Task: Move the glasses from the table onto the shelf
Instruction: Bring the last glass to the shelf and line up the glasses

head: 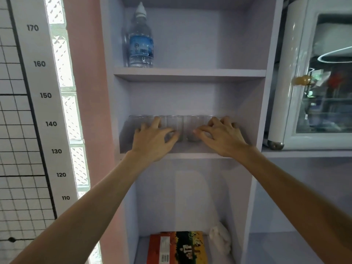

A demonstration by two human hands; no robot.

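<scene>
While both hands, left (152, 141) and right (222, 137), curl loosely spread fingers (156, 121) around glasses (174, 126) on the shelf (190, 155), placement looks nearly done; next, let go cleanly.

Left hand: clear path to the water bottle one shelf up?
Probably yes. The left hand is among the glasses on the middle shelf; the water bottle stands above it at the open front, with nothing before it.
</scene>
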